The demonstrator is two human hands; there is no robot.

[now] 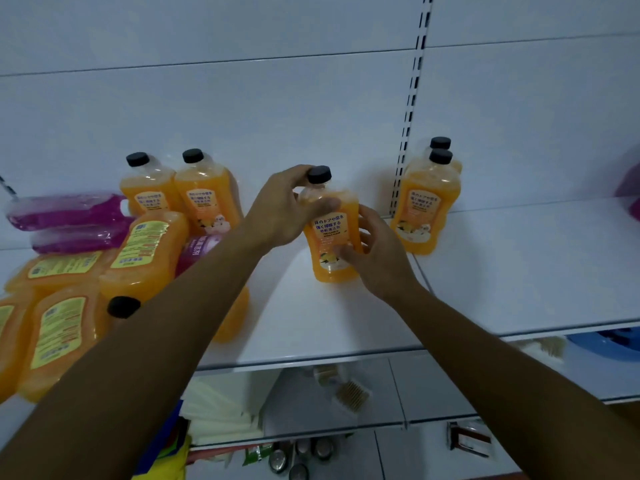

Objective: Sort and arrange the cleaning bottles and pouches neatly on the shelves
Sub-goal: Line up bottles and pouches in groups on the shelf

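An orange bottle [329, 233] with a black cap stands upright on the white shelf [311, 327], near its middle. My left hand [284, 209] grips its neck and shoulder just under the cap. My right hand [377, 251] curls round the bottle's right side and lower front. Two more orange bottles [207, 195] stand upright at the back left. Another pair of orange bottles [427, 202] stands on the neighbouring shelf section to the right. Several orange bottles [145, 254] lie on their sides at the left, with purple pouches [69, 216] behind them.
A slotted upright post [410, 109] divides the two shelf sections. A purple item [630, 188] sits at the far right edge. Lower shelves hold brushes [349, 393], white packets [221, 417] and small tins [301, 455]. A blue basin [609, 344] shows under the right shelf.
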